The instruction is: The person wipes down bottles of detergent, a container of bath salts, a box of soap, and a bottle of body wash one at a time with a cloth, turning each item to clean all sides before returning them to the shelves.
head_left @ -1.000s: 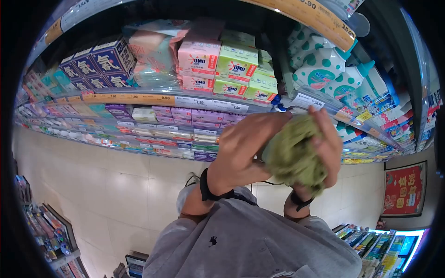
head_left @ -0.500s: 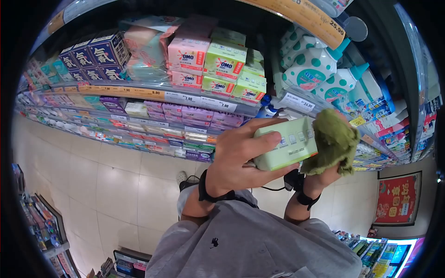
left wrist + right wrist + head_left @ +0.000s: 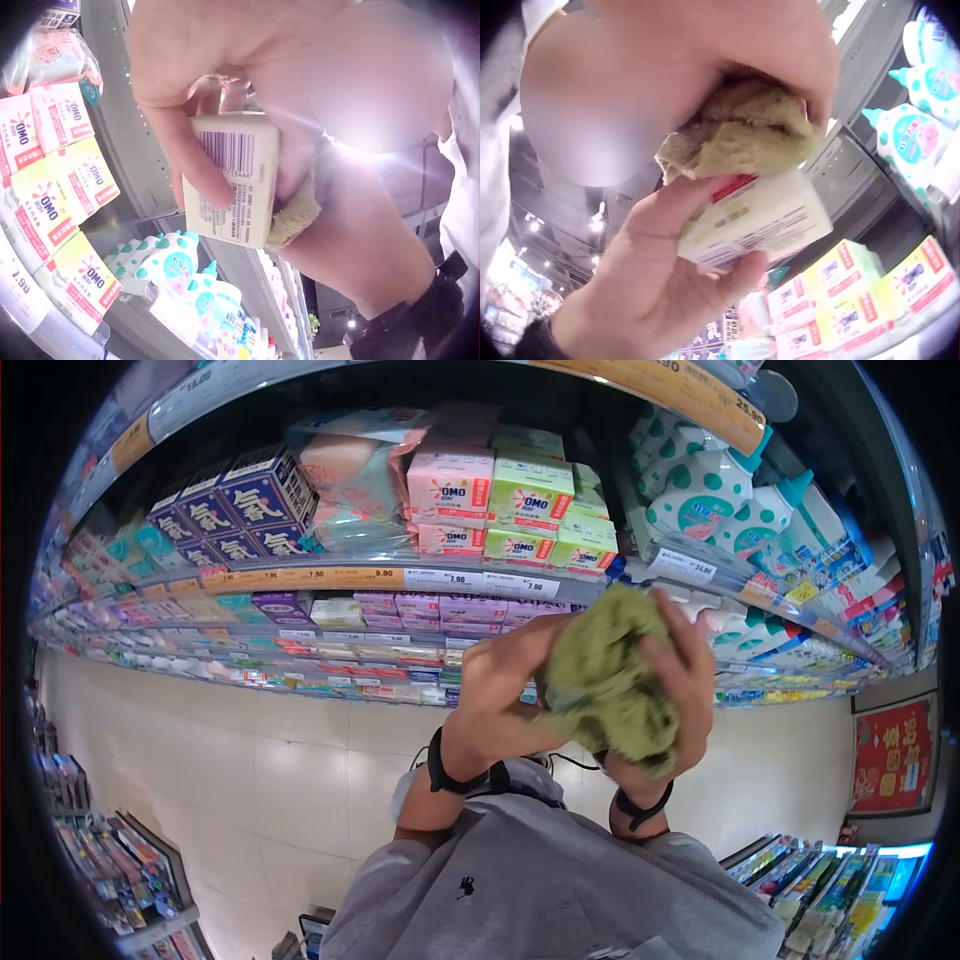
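Note:
My left hand (image 3: 505, 685) grips a small pale green soap box (image 3: 232, 184) by its sides, with a barcode and fine print facing the left wrist view. In my right hand (image 3: 692, 685) is a bunched green cloth (image 3: 615, 680), its folds held between fingers and palm. The cloth lies against one end of the box, as the right wrist view shows, where the box (image 3: 761, 225) sits between the left thumb and fingers. From the head view the cloth hides the box. Both hands are in front of the chest, before the shelf edge.
Stacked OMO soap boxes (image 3: 530, 490) stand on the shelf ahead, with dark blue boxes (image 3: 255, 500) to their left. Dotted white bottles (image 3: 700, 500) stand at right. Price strips line the shelf edge (image 3: 350, 578). Tiled floor (image 3: 300, 760) lies below.
Half a second ago the cloth was apart from the box, to its right, and the box showed. Now the right hand has brought the cloth back left over the box, much as one second ago.

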Demonstrator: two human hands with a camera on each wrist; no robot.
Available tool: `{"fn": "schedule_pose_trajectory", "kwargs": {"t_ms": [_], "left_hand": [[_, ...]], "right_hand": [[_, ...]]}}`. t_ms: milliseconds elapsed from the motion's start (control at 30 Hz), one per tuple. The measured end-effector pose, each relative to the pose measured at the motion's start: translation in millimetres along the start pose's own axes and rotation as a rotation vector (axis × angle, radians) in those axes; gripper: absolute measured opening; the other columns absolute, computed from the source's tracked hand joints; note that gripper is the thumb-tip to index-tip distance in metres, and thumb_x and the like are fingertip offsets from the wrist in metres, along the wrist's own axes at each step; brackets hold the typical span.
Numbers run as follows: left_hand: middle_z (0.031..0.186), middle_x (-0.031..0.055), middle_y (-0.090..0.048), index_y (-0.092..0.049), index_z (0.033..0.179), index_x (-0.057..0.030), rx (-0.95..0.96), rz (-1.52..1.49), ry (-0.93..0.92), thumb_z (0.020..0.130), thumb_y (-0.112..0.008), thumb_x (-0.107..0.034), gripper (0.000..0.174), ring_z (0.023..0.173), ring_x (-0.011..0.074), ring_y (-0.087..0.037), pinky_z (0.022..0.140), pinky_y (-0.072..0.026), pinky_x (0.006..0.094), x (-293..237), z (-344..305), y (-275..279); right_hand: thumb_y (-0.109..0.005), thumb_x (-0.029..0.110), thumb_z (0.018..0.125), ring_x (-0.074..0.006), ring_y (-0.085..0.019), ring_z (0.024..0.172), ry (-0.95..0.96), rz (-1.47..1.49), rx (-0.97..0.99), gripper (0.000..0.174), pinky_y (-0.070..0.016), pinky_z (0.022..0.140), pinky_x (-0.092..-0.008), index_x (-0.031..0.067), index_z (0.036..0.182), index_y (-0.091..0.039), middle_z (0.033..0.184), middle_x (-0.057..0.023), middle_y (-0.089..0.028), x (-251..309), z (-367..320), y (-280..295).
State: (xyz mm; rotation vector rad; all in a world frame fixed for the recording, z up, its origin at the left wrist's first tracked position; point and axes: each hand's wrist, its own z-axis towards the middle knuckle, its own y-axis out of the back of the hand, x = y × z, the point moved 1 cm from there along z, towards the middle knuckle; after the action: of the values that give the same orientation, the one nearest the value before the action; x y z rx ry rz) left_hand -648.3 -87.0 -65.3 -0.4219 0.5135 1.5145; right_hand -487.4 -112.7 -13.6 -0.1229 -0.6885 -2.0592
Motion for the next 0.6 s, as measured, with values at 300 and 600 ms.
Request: {"fn": "schedule_pose_trajectory", "kwargs": {"t_ms": [300, 600], "left_hand": [[0.11, 0.0169, -0.07, -0.054, 0.126, 0.0014, -0.045, 0.198, 0.007, 0.063, -0.092, -0.021, 0.077, 0.092, 0.0296, -0.073, 0.08, -0.0573, 0.0359, 5.7, 6.4, -5.7], [0.124, 0.0174, -0.065, -0.05, 0.133, 0.0005, -0.198, -0.045, 0.181, 0.066, -0.088, -0.013, 0.078, 0.103, 0.0276, -0.07, 0.085, -0.0559, 0.0355, 11.8, 18.5, -49.7]], "right_hand": [[-0.078, 0.017, 0.072, -0.0402, -0.061, 0.116, 0.054, 0.061, 0.066, 0.044, -0.0477, 0.096, -0.047, 0.0029, 0.113, -0.068, 0.129, -0.0235, -0.061, -14.9, 9.6, -0.7], [-0.078, 0.027, 0.074, -0.04, -0.06, 0.118, 0.08, 0.07, 0.101, 0.042, -0.0434, 0.099, -0.0517, 0.0073, 0.11, -0.069, 0.132, -0.0209, -0.059, -46.8, 18.5, 23.0]]}}
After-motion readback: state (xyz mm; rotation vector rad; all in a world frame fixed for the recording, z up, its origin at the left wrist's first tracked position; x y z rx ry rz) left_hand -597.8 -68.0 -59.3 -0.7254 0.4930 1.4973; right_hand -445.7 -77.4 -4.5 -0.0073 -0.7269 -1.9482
